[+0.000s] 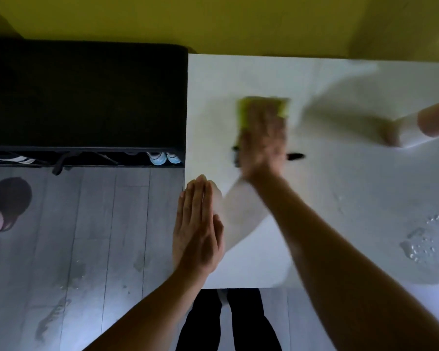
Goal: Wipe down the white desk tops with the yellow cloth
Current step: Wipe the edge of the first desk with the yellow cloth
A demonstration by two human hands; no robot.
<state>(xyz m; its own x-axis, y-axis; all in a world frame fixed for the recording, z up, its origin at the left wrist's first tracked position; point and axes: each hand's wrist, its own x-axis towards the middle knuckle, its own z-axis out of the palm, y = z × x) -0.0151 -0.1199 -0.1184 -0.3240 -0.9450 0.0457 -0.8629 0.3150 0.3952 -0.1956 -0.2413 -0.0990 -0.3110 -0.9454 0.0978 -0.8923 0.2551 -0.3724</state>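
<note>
While the left hand (197,229) is lying flat-fingered at the desk (340,188) edge, the right hand (262,140) is pressing flat on the cloth (246,110) mid-frame.

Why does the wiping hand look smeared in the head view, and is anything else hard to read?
Head view: the right hand and yellow cloth are streaked by motion blur; the left hand, flat at the desk edge, is sharp. A soft arm shadow crosses the top; droplets glint at right; the black bench is underexposed, and a dark thing under the wiping hand cannot be identified.
</note>
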